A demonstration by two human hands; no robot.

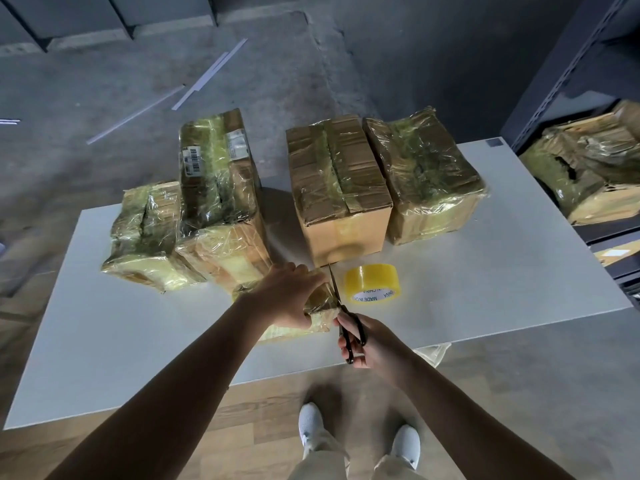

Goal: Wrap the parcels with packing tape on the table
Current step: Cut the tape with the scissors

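A small tape-wrapped parcel [320, 311] lies near the front edge of the white table [519, 271]. My left hand [287, 296] rests over its top and grips it, hiding most of it. My right hand [367, 344] holds black scissors [341, 306] by the handles, blades pointing away along the parcel's right side. A roll of yellowish packing tape [371, 287] lies flat just right of the blades. Behind stand several larger cardboard parcels wrapped in tape: one at the left [145, 233], a taller one [221, 199], a middle one [339, 188] and a right one [429, 178].
A dark metal shelf [561, 81] stands at the right with more wrapped parcels [588, 168] on it. Thin white strips [207, 77] lie on the grey floor behind the table. My white shoes [311, 427] are below the table's front edge.
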